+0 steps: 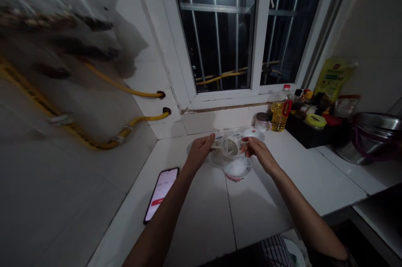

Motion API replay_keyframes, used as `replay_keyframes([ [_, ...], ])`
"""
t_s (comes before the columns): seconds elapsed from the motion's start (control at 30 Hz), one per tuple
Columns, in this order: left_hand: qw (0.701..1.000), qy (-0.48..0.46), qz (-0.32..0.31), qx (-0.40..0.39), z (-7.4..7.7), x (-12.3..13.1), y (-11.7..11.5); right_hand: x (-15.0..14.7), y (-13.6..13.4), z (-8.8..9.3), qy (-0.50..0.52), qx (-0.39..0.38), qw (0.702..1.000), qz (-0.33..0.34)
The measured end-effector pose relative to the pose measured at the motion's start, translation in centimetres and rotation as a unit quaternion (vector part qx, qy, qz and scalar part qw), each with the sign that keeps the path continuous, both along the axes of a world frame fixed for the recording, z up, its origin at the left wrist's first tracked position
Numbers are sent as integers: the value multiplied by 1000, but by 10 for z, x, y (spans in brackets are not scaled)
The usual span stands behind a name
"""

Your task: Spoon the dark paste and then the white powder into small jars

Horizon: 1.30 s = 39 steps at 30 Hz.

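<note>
Left hand [200, 150] and right hand [260, 153] hold a strainer-like utensil [230, 147] between them.

The white, glossy, tiled table [304, 174] is crossed by thin dark seams. Toward its left edge lies a dark-edged rectangular phone [159, 193] (screen up and lit, partly hidden). Near the middle rests a round white bowl with reddish patterning [235, 179]. Farther back are a small round white dish [258, 136], a pink-and-white mug with a dark lid [260, 123] and, just beside it, a clear red-capped bottle of yellow liquid [277, 117]. Rightward stand a long black box [300, 133] and a shiny steel pot with a purple handle [361, 145].
</note>
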<state>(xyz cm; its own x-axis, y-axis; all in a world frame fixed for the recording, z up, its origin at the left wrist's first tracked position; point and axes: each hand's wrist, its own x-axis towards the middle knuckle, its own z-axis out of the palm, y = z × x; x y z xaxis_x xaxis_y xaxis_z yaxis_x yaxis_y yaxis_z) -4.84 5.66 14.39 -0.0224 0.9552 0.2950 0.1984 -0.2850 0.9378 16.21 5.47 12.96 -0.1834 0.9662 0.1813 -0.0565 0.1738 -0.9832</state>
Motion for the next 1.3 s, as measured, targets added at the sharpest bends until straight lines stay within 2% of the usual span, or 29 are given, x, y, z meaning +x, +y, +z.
replay_keyframes([
  [0.2, 994, -99, 14, -46, -14, -8, -2, -9, -7, 21, 5, -15, 999, 28],
  [0.37, 986, -153, 16, -68, -18, -13, -1, -18, -8, 35, 17, -18, 999, 42],
  [0.53, 978, -191, 2, -80, -20, -12, -5, -24, -9, 49, 43, 28, 996, 68],
  [0.73, 970, -217, -49, -95, -35, -5, -6, -44, -8, 64, 41, 76, 991, 101],
  [0.93, 968, -217, -102, -69, -42, -16, -11, -64, -3, 62, -7, 132, 981, 143],
  [1.07, 971, -195, -130, -53, -46, -26, -18, -66, -3, 53, -4, 142, 981, 129],
  [1.17, 976, -182, -119, -35, -50, -27, -20, -66, -8, 50, -12, 157, 981, 111],
  [1.3, 983, -170, -69, -2, -53, -24, -21, -68, -21, 49, -29, 167, 980, 105],
])
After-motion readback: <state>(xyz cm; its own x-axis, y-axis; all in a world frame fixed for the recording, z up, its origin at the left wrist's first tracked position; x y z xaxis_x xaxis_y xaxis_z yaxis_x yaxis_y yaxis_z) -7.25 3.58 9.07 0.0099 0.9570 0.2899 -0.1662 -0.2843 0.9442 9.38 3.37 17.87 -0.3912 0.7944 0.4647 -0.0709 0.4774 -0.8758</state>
